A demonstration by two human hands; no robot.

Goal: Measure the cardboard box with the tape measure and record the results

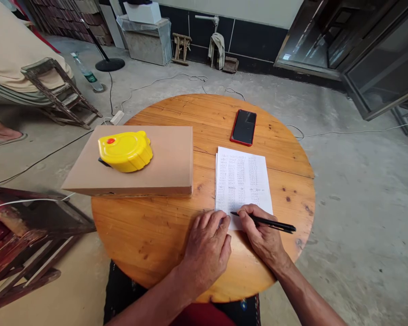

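My right hand [261,231] is closed round a black pen [274,222], whose tip meets the lower part of a white sheet of paper [243,181]. Columns of small handwriting cover most of the sheet, too fine to read, and another sheet's edge shows beneath it. My left hand [209,249] rests palm down on the table, fingers slightly bent and touching the paper's lower left corner; nothing shows in it. Left of the paper, a yellow tape measure [127,151] with a red button lies on a closed cardboard box [172,165].
The round wooden table [149,235] bears all this, plus a red-cased phone [244,127] beyond the paper. Cables cross the concrete floor. A wooden stool [59,93], a plastic bottle [87,73] and a person's foot [8,135] are at left.
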